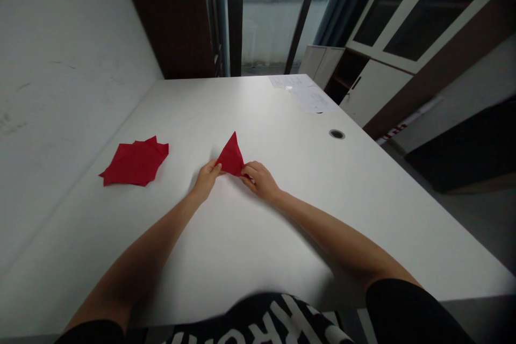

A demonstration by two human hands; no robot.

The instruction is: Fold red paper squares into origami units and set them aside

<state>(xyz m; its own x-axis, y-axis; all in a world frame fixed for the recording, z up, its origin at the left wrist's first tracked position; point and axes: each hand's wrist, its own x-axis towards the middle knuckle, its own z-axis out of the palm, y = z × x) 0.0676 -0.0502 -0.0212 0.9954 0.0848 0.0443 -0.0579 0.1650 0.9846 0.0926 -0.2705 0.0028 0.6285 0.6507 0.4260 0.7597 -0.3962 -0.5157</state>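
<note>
Two bare hands met near the middle of the white rectangular desk [250,107]: my left hand [206,180] and my right hand [258,180] each pinched one lower corner of a folded triangle of thin red paper [231,157], its tip pointing far. My fingers were together, clamped on the corners, which held the layers flat against slipping. Off to the left lay a crumpled, jagged-edged red sheet [135,161], well apart from my hands. Far right, white printed papers [306,94] sat near a round black cable grommet [336,134], clear of my hands.
</note>
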